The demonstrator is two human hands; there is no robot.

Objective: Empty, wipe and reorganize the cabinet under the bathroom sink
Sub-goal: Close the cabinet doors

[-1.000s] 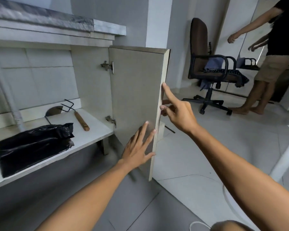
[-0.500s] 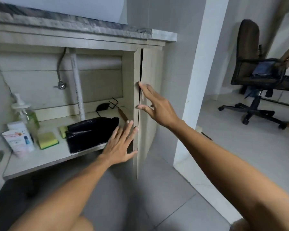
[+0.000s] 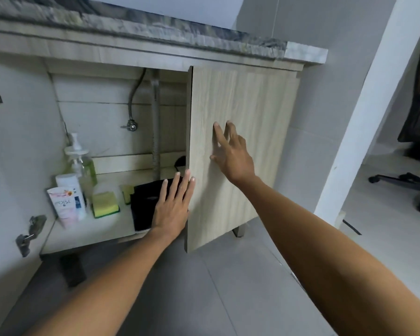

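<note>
since the earlier frames the pale wood-grain cabinet door [image 3: 238, 151] on the right has swung from standing edge-on to nearly shut, and its front face now shows to the camera. the right hand [image 3: 230, 154] has gone from the door's edge to its front, and lies flat there with straight fingers [image 3: 217, 132] a little apart, holding nothing. the left hand [image 3: 172, 204] is open too, fingers straight and close together, with the tips at the door's free left edge, low down; whether they touch it cannot be told.

the door stands upright, its long axis vertical. it appears hinged on the right, with the free edge pointing left toward the open half of the cabinet. the right hand is the nearer one to its middle. the door looks almost closed, so the likely next move is a short push inward.

inside, to the left, the white shelf [image 3: 87, 235] carries a black plastic bag [image 3: 143, 207] behind the left hand, a yellow sponge with a green base [image 3: 105, 204], a white and pink tube [image 3: 64, 207] and a clear pump bottle of green liquid [image 3: 83, 166]. a grey drain pipe [image 3: 155, 132] runs down the back.
</note>
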